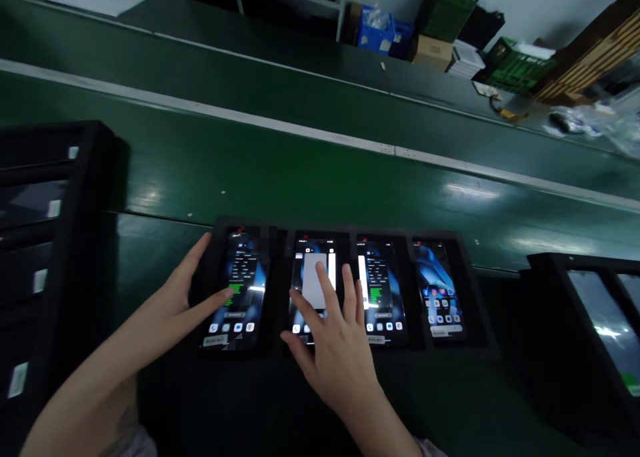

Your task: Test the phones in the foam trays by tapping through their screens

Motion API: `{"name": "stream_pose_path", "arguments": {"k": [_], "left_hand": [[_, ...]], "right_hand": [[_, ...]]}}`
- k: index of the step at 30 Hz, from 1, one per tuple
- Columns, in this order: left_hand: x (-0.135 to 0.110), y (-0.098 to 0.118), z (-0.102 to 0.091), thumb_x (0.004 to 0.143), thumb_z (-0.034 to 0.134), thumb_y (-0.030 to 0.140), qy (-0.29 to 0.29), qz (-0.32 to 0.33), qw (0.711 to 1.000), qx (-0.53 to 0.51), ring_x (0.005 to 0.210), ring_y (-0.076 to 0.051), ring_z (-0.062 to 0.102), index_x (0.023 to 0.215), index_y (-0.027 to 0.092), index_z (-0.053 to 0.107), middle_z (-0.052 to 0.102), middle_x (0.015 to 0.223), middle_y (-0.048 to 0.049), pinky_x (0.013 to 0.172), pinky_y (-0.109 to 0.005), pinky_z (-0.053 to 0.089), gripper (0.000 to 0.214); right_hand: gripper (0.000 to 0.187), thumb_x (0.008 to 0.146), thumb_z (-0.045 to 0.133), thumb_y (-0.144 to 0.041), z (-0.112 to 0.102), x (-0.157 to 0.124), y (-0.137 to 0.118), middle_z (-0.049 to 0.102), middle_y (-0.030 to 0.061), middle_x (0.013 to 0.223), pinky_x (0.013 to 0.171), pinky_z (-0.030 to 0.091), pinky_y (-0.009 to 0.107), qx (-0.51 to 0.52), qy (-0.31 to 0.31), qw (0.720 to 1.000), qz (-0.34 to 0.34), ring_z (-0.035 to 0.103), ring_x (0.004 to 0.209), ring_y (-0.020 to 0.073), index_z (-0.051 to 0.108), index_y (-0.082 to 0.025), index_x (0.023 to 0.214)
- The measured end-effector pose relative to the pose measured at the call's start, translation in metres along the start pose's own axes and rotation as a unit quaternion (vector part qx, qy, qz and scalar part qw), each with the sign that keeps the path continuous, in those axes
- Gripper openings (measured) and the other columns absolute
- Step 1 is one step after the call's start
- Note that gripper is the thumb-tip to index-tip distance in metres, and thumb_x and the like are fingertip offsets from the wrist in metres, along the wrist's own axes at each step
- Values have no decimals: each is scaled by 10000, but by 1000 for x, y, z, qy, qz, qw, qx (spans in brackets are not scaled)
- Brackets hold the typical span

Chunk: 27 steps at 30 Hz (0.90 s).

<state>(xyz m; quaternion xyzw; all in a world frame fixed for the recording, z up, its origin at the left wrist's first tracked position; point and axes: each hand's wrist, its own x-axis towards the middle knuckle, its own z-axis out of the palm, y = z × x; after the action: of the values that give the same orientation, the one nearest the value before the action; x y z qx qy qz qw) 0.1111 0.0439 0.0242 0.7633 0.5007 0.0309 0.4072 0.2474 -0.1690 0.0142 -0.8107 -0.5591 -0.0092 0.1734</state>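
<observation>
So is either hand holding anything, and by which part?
The right hand holds nothing; whether the left hand grips the tray by its left edge is unclear.

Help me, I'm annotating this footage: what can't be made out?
All in the head view:
Leftmost phone: its green text is too small and blurred to read.
Second phone from left: lower screen partly hidden by the right hand.
Tray at far left: cut off by the left edge.
Tray at far right: cut off by the right edge.
</observation>
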Motion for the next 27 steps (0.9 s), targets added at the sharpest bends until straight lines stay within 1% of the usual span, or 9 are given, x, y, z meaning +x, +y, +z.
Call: {"name": "stream_pose_path", "arguments": {"k": [3,6,9,12,16,19,21,25,27], "left_hand": [[0,-13,-8,595,604,794,-50,-22,998,-32,1631,-210,249,1655,332,160,196,1752,73,1338,-440,279,1238],[0,-20,-17,590,615,777,-81,-15,996,-17,1641,-192,212,1664,322,128,160,1760,82,1328,-401,293,1264],[-2,-24,-24,616,620,763,-120,-1,993,2,1645,-188,194,1672,323,90,129,1765,88,1316,-385,305,1261],[-3,-29,-28,664,640,737,-152,14,988,1,1648,-202,186,1672,345,16,74,1774,80,1318,-407,288,1249],[-3,-35,-27,722,626,740,-172,44,984,18,1642,-257,212,1666,330,-67,21,1782,7,1322,-509,237,1241],[-2,-36,-26,760,578,730,-175,70,982,29,1648,-286,171,1673,267,-48,6,1779,-46,1318,-525,239,1200],[-2,-37,-26,731,585,775,-173,62,982,29,1638,-311,198,1677,273,-12,28,1779,-44,1306,-521,289,1226],[5,-55,-23,537,683,976,-108,24,994,-7,1625,-341,237,1662,424,19,113,1776,18,1246,-519,424,1418],[13,-66,-16,538,644,1024,-60,39,997,-37,1610,-342,287,1651,467,55,225,1755,1,1237,-530,443,1377]], "right_hand": [[513,1014,629,-523,2,-2,1,294,76,1752,1121,497,751,15,11,1000,3,267,1583,512,611,-294,1473],[481,1035,601,-470,4,-7,4,340,69,1728,1128,505,706,43,36,998,9,182,1616,481,588,-301,1485],[426,1064,538,-426,4,-10,7,443,80,1657,1161,493,646,78,71,994,16,187,1626,423,586,-276,1460],[394,1082,490,-401,4,-10,9,523,87,1585,1170,474,644,108,93,990,24,256,1605,393,575,-274,1445],[400,1065,514,-392,5,-10,7,555,93,1559,1192,432,667,125,87,988,29,312,1579,396,587,-273,1440],[408,1054,520,-363,-1,-12,10,576,91,1546,1194,442,645,145,92,985,21,351,1563,378,610,-264,1440],[371,1056,505,-308,-10,-15,21,632,72,1487,1186,459,623,150,122,981,18,424,1525,355,664,-281,1391],[365,1063,475,-198,-40,-29,70,723,47,1334,1168,460,625,77,259,959,85,531,1438,340,808,-308,1163],[362,1059,496,-192,-55,-39,97,727,50,1325,1150,469,630,30,270,957,102,531,1430,347,841,-303,1073]]}}
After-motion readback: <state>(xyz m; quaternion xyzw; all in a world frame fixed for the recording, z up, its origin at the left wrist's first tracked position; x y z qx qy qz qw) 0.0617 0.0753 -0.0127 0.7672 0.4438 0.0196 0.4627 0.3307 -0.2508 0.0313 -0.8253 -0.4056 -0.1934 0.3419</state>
